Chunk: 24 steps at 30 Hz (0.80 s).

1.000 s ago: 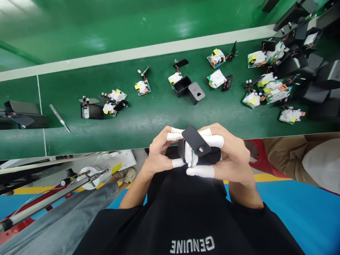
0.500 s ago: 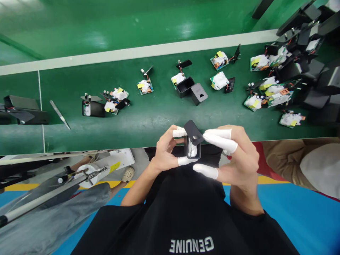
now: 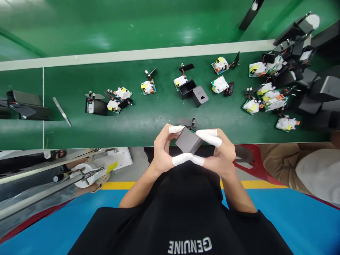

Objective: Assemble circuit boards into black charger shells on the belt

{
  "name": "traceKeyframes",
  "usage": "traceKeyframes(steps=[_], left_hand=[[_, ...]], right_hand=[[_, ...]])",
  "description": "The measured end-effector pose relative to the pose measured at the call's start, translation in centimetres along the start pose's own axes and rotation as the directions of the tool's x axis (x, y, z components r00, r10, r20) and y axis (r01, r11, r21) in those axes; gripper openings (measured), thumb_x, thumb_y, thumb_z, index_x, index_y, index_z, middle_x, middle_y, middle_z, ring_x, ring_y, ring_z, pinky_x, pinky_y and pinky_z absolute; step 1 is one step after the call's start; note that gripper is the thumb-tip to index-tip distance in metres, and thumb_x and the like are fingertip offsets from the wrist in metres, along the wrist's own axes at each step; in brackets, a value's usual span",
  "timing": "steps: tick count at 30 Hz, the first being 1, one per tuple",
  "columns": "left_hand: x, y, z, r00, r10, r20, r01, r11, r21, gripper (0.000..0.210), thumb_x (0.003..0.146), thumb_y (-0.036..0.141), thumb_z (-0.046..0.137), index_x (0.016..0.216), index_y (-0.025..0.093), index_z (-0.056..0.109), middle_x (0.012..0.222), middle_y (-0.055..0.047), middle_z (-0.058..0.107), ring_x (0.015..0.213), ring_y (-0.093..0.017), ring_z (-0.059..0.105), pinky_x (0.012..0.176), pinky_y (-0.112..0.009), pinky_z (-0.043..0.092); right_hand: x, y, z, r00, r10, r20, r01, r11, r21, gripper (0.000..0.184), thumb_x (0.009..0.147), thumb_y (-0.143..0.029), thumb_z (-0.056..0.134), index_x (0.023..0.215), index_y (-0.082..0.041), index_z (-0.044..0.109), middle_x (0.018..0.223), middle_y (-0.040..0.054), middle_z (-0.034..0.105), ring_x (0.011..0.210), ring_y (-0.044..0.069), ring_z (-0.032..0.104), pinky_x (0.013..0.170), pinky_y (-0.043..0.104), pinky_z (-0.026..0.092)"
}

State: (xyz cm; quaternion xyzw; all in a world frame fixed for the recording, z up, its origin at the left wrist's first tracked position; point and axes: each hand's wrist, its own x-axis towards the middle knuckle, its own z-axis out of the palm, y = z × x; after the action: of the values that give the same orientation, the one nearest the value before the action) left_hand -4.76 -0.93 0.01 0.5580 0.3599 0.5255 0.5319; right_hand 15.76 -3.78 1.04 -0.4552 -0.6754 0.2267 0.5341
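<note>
Plainly “GENUINE” shirt, held case

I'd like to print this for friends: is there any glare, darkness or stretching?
All in the head view: glare spots the green surface beyond the workbench; black housings at far right merge into shadow; the shirt looks stretched toward the lower corners; the held grey case is fairly clear.

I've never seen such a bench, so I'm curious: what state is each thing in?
Left hand, closed on the held casing.
Right hand, closed on it too.
Held casing, uncapped.
Pronged cap, not seated.
Open casing, mouth up.
Grey casing beside it, cut-out end up.
Leftward casing, lying down, board showing in its end.
Circuit boards at centre, outside casings.
Slim metal tool, lying flat.
</note>
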Motion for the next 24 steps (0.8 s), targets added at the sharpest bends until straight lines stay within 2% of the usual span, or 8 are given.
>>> traceKeyframes(steps=[2, 4, 6, 8, 11, 13, 19, 24], left_hand=[[0.1, 0.0, -0.3, 1.0, -0.018, 0.012, 0.018, 0.999, -0.042, 0.069, 0.082, 0.06, 0.097, 0.138, 0.025, 0.076, 0.119, -0.009, 0.066, 0.107, -0.024, 0.073, 0.094, -0.038, 0.068], [0.2, 0.1, -0.3, 0.996, -0.09, -0.007, 0.089, 0.993, -0.073, 0.057, 0.091, 0.053, 0.091, 0.14, 0.027, 0.076, 0.126, -0.01, 0.07, 0.113, -0.026, 0.076, 0.1, -0.041, 0.068], [0.3, 0.2, -0.1, 0.984, -0.173, -0.053, 0.167, 0.981, -0.1, 0.05, 0.094, 0.047, 0.09, 0.137, 0.027, 0.077, 0.127, -0.01, 0.074, 0.113, -0.025, 0.079, 0.102, -0.04, 0.068], [0.4, 0.3, 0.1, 0.965, -0.243, -0.1, 0.229, 0.965, -0.128, 0.047, 0.092, 0.047, 0.092, 0.131, 0.025, 0.079, 0.125, -0.01, 0.078, 0.109, -0.024, 0.081, 0.1, -0.039, 0.069], [0.5, 0.3, 0.1, 0.937, -0.323, -0.132, 0.3, 0.939, -0.167, 0.045, 0.09, 0.049, 0.093, 0.125, 0.024, 0.08, 0.119, -0.009, 0.082, 0.104, -0.023, 0.082, 0.1, -0.039, 0.068], [0.6, 0.3, 0.0, 0.929, -0.353, -0.114, 0.327, 0.924, -0.197, 0.042, 0.091, 0.049, 0.093, 0.124, 0.024, 0.081, 0.115, -0.008, 0.084, 0.104, -0.023, 0.082, 0.103, -0.04, 0.067], [1.0, 0.5, -0.5, 0.918, -0.396, -0.034, 0.373, 0.889, -0.267, 0.044, 0.088, 0.044, 0.096, 0.125, 0.025, 0.084, 0.125, -0.009, 0.084, 0.115, -0.026, 0.082, 0.11, -0.041, 0.066], [1.1, 0.6, -0.7, 0.907, -0.42, -0.036, 0.395, 0.877, -0.271, 0.045, 0.087, 0.041, 0.096, 0.127, 0.023, 0.084, 0.125, -0.011, 0.084, 0.116, -0.026, 0.081, 0.108, -0.04, 0.067]], right_hand=[[-0.1, 0.5, 1.5, 0.964, 0.251, -0.087, -0.218, 0.935, 0.28, 0.066, 0.075, -0.055, 0.103, 0.13, -0.03, 0.078, 0.116, 0.009, 0.082, 0.104, 0.032, 0.079, 0.087, 0.05, 0.07], [-0.1, 0.7, 3.0, 0.869, 0.491, -0.068, -0.39, 0.762, 0.517, 0.063, 0.073, -0.066, 0.1, 0.119, -0.028, 0.078, 0.112, 0.0075, 0.081, 0.104, 0.03, 0.079, 0.092, 0.049, 0.069], [0.1, 0.4, 4.1, 0.773, 0.634, 0.013, -0.489, 0.583, 0.649, 0.06, 0.074, -0.068, 0.097, 0.113, -0.028, 0.076, 0.108, 0.0059, 0.08, 0.103, 0.029, 0.079, 0.097, 0.048, 0.068], [0.3, 0.0, 4.8, 0.718, 0.691, 0.08, -0.536, 0.476, 0.697, 0.052, 0.08, -0.066, 0.093, 0.11, -0.029, 0.073, 0.105, 0.0042, 0.079, 0.102, 0.028, 0.079, 0.1, 0.049, 0.067], [0.5, -0.5, 5.3, 0.7, 0.706, 0.107, -0.557, 0.446, 0.7, 0.043, 0.092, -0.069, 0.081, 0.107, -0.03, 0.072, 0.106, 0.0033, 0.079, 0.104, 0.027, 0.077, 0.101, 0.048, 0.066], [0.5, -0.6, 5.4, 0.696, 0.71, 0.104, -0.559, 0.446, 0.699, 0.042, 0.095, -0.07, 0.076, 0.107, -0.03, 0.072, 0.107, 0.0039, 0.079, 0.106, 0.027, 0.076, 0.1, 0.047, 0.066], [0.8, -1.0, 5.4, 0.677, 0.725, 0.127, -0.568, 0.404, 0.718, 0.043, 0.085, -0.062, 0.09, 0.104, -0.028, 0.072, 0.108, 0.0044, 0.079, 0.108, 0.028, 0.076, 0.104, 0.048, 0.065], [1.0, -0.7, 4.8, 0.698, 0.696, 0.166, -0.586, 0.423, 0.691, 0.047, 0.087, -0.064, 0.087, 0.113, -0.027, 0.073, 0.115, 0.0065, 0.079, 0.111, 0.028, 0.076, 0.104, 0.047, 0.065]])
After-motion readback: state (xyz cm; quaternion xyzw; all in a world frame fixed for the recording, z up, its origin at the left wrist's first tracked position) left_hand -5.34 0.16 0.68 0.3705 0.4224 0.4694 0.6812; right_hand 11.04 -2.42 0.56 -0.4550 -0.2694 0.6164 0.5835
